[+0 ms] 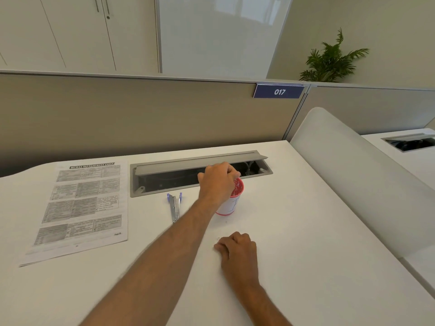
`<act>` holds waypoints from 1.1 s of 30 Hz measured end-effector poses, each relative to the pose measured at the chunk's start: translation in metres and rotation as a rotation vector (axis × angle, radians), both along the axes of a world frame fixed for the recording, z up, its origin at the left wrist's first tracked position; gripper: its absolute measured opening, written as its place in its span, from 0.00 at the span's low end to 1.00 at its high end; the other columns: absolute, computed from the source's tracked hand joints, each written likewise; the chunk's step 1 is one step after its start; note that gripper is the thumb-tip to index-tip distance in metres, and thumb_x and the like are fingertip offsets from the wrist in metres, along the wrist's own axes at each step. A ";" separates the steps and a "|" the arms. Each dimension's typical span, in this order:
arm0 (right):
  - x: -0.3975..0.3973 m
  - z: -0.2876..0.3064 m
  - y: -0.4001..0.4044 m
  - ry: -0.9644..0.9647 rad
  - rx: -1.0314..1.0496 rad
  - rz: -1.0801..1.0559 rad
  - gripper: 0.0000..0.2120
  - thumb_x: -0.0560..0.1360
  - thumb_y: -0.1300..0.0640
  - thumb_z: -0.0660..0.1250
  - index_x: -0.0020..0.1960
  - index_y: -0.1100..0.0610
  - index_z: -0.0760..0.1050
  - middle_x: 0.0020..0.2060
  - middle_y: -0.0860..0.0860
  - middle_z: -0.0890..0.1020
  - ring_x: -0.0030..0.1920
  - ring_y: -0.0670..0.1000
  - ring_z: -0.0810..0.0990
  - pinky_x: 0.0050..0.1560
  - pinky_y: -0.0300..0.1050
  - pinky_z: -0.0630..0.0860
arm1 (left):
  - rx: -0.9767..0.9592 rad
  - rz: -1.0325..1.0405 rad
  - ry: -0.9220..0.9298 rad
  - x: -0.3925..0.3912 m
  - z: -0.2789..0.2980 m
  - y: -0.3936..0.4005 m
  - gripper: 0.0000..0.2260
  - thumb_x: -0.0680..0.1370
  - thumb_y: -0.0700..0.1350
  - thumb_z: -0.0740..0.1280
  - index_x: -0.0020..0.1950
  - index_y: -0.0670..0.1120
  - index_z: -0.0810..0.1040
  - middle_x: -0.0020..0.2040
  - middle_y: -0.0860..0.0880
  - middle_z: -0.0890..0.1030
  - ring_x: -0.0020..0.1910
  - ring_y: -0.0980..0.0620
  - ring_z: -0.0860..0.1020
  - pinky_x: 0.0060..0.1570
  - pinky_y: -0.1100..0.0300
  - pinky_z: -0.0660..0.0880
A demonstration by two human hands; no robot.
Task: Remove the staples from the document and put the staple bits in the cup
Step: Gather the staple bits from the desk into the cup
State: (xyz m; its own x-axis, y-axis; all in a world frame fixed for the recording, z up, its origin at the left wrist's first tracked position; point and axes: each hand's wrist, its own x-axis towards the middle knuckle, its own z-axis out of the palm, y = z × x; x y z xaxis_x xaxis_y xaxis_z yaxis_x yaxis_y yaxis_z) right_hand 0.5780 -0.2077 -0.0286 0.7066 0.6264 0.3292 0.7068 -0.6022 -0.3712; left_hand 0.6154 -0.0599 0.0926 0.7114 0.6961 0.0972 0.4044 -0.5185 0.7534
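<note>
White desk (294,231) holds one cup (231,203), one staple remover (174,207), one document (82,208); both hands curled, left hand (217,182) over cup.

On the desk (294,243), the document (80,208) lies at the left. The staple remover (174,207) lies right of it, and the cup (231,201) stands right of that. The open cable tray (188,175) runs behind both. The left hand (217,182) is over the cup's rim. The right hand (237,249) rests on the desk, nearer than the cup.
</note>
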 end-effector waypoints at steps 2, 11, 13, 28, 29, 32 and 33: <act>-0.001 0.000 0.001 -0.044 -0.033 0.015 0.04 0.70 0.52 0.68 0.37 0.48 0.79 0.34 0.43 0.77 0.35 0.50 0.75 0.33 0.44 0.69 | 0.100 -0.012 0.073 0.003 -0.002 0.001 0.09 0.80 0.52 0.64 0.55 0.51 0.79 0.58 0.49 0.81 0.60 0.48 0.73 0.60 0.51 0.66; -0.001 0.005 0.005 -0.033 -0.217 0.026 0.09 0.67 0.55 0.73 0.36 0.49 0.73 0.33 0.44 0.76 0.33 0.48 0.73 0.33 0.40 0.63 | 0.372 -0.136 0.304 0.004 -0.004 0.002 0.14 0.79 0.53 0.66 0.63 0.53 0.75 0.63 0.49 0.78 0.64 0.47 0.70 0.62 0.49 0.65; 0.000 0.005 0.006 -0.009 -0.227 0.026 0.09 0.68 0.55 0.72 0.36 0.49 0.72 0.33 0.44 0.75 0.33 0.48 0.73 0.34 0.40 0.63 | 0.397 -0.165 0.346 0.003 -0.003 0.001 0.15 0.78 0.53 0.67 0.64 0.53 0.74 0.64 0.49 0.77 0.65 0.46 0.69 0.63 0.49 0.65; 0.010 0.014 -0.004 0.347 0.028 0.071 0.07 0.78 0.57 0.62 0.41 0.49 0.74 0.41 0.44 0.76 0.45 0.48 0.74 0.49 0.45 0.72 | 0.323 -0.163 0.277 -0.001 -0.015 0.006 0.16 0.77 0.48 0.69 0.65 0.55 0.74 0.65 0.47 0.75 0.66 0.46 0.68 0.64 0.51 0.64; 0.012 0.016 -0.005 0.363 0.062 0.066 0.09 0.77 0.58 0.63 0.40 0.47 0.73 0.40 0.44 0.76 0.44 0.48 0.75 0.49 0.44 0.73 | 0.303 -0.168 0.240 -0.003 -0.016 0.006 0.16 0.78 0.47 0.68 0.65 0.56 0.74 0.65 0.47 0.74 0.66 0.46 0.68 0.64 0.52 0.64; 0.019 0.028 -0.005 0.403 0.214 0.017 0.11 0.76 0.63 0.65 0.40 0.48 0.73 0.39 0.45 0.79 0.44 0.47 0.77 0.47 0.40 0.73 | 0.232 -0.122 -0.028 -0.011 -0.020 0.008 0.13 0.78 0.45 0.68 0.62 0.54 0.77 0.61 0.50 0.79 0.62 0.50 0.71 0.60 0.55 0.66; 0.024 0.034 -0.004 0.424 0.275 -0.014 0.10 0.76 0.63 0.66 0.39 0.50 0.74 0.39 0.47 0.80 0.43 0.46 0.77 0.46 0.39 0.73 | 0.202 -0.098 -0.142 -0.016 -0.023 0.008 0.11 0.77 0.45 0.68 0.59 0.52 0.79 0.57 0.50 0.81 0.59 0.51 0.73 0.58 0.55 0.68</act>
State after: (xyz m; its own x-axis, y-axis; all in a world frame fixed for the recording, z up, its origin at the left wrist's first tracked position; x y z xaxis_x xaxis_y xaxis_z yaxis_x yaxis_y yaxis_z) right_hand 0.6018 -0.2118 0.0050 0.8213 0.5467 0.1628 0.4522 -0.4501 -0.7700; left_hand 0.5991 -0.0520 0.0700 0.7438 0.5808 0.3308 0.2423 -0.6956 0.6763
